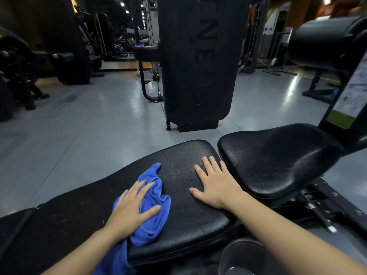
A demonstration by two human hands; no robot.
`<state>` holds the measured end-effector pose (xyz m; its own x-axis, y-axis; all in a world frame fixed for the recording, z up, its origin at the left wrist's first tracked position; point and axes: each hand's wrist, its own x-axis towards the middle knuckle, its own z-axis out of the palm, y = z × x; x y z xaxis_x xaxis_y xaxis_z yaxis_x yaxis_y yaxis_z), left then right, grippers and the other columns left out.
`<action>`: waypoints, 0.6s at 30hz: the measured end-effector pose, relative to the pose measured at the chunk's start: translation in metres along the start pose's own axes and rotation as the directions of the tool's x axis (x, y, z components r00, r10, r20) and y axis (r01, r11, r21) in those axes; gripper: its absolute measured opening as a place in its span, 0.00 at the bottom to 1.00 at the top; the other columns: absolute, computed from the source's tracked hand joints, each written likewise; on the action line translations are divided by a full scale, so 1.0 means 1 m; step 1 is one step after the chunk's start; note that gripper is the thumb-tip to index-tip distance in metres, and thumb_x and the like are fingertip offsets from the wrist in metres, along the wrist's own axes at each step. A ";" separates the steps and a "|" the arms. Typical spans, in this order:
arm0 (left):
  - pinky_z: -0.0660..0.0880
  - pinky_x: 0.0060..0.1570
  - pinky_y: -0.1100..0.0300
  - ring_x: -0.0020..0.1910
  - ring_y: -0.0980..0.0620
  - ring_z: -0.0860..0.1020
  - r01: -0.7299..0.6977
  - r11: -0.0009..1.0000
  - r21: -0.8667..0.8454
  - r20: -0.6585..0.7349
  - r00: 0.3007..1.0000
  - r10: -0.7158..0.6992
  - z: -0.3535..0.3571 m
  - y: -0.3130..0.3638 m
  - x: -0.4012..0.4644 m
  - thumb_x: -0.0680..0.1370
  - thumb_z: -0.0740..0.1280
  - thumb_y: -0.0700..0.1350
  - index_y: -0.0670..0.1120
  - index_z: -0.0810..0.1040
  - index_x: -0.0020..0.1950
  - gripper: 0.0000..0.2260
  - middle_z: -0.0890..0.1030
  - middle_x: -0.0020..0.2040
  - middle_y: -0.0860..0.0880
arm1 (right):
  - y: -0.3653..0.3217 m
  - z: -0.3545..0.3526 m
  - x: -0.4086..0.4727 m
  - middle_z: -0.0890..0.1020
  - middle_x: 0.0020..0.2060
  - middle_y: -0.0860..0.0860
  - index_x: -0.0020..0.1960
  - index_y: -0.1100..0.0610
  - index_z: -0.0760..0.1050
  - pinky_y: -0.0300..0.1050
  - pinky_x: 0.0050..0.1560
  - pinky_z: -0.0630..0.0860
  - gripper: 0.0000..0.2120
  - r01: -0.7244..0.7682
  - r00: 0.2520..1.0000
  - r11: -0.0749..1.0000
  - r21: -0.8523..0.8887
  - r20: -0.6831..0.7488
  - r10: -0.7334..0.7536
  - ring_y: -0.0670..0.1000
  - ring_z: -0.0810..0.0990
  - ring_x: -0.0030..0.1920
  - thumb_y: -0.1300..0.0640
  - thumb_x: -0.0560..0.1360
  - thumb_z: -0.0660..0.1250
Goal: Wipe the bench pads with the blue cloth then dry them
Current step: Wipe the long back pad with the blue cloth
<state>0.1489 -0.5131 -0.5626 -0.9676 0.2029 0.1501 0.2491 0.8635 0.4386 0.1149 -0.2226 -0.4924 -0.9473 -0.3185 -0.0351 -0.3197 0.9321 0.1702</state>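
A long black bench pad [184, 219] stretches across the lower middle of the view, cracked and worn near its far end. The crumpled blue cloth [153, 197] lies on it, part of it hanging over the near edge. My left hand [133, 209] presses flat on the cloth with its fingers spread. My right hand [213, 183] rests flat on the bare pad to the right of the cloth, fingers straight. A second black seat pad [274, 159] sits just right of the long pad, separated by a narrow gap.
A tall black weight-stack housing [198, 62] stands on the grey floor [79, 132] straight ahead. A black roller pad [325, 40] and its frame rise at the upper right. More gym machines [23, 62] fill the left background. A round dark container [244, 257] sits at the bottom edge.
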 end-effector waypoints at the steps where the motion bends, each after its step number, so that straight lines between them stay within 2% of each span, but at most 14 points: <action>1: 0.52 0.77 0.51 0.80 0.56 0.53 0.025 1.000 0.004 -0.008 1.000 -0.025 -0.001 -0.004 0.015 0.64 0.43 0.83 0.68 0.55 0.75 0.42 0.56 0.80 0.57 | 0.000 0.000 0.000 0.42 0.81 0.60 0.82 0.52 0.42 0.63 0.78 0.42 0.43 0.001 1.000 1.000 -0.006 -0.007 -0.001 0.60 0.38 0.80 0.29 0.76 0.40; 4: 0.53 0.77 0.50 0.80 0.54 0.55 0.070 0.997 0.015 -0.011 0.997 -0.070 -0.005 -0.016 0.054 0.61 0.41 0.85 0.64 0.57 0.77 0.49 0.57 0.80 0.55 | -0.001 0.001 0.000 0.40 0.80 0.61 0.82 0.53 0.40 0.63 0.78 0.41 0.41 0.009 1.000 1.000 -0.025 0.003 -0.009 0.61 0.36 0.80 0.30 0.78 0.42; 9: 0.59 0.74 0.48 0.77 0.49 0.62 0.118 0.993 0.005 0.027 0.993 -0.118 -0.011 -0.039 0.117 0.59 0.42 0.85 0.59 0.60 0.78 0.53 0.62 0.79 0.53 | -0.003 -0.002 0.005 0.37 0.80 0.62 0.82 0.54 0.38 0.65 0.77 0.39 0.41 0.017 0.999 0.999 -0.042 0.046 -0.015 0.62 0.34 0.79 0.30 0.78 0.42; 13: 0.65 0.70 0.49 0.73 0.47 0.69 0.219 0.975 -0.038 0.037 0.975 -0.217 -0.016 -0.054 0.156 0.62 0.51 0.81 0.56 0.62 0.77 0.49 0.69 0.75 0.51 | -0.006 -0.001 0.008 0.37 0.79 0.63 0.82 0.54 0.38 0.66 0.77 0.38 0.41 0.016 0.999 0.999 -0.043 0.036 -0.014 0.63 0.34 0.79 0.30 0.78 0.42; 15: 0.66 0.68 0.49 0.72 0.45 0.70 0.299 0.951 -0.082 0.051 0.954 -0.296 -0.017 -0.062 0.168 0.62 0.54 0.79 0.57 0.62 0.77 0.48 0.70 0.75 0.49 | -0.006 0.000 0.009 0.37 0.79 0.63 0.82 0.54 0.38 0.66 0.77 0.37 0.41 0.020 0.999 0.999 -0.049 0.035 -0.018 0.64 0.34 0.79 0.30 0.78 0.41; 18: 0.66 0.69 0.50 0.73 0.45 0.70 0.347 0.920 -0.181 0.086 0.938 -0.337 -0.018 -0.079 0.172 0.63 0.58 0.79 0.56 0.64 0.77 0.46 0.71 0.75 0.48 | -0.006 0.000 0.009 0.37 0.79 0.63 0.82 0.53 0.37 0.66 0.76 0.38 0.41 0.022 0.999 0.998 -0.055 0.044 -0.019 0.64 0.34 0.79 0.30 0.78 0.41</action>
<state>-0.0369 -0.5548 -0.5555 -0.9947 -0.0609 -0.0833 -0.0994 0.7812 0.6164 0.1084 -0.2308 -0.4932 -0.9409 -0.3285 -0.0821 -0.3386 0.9142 0.2229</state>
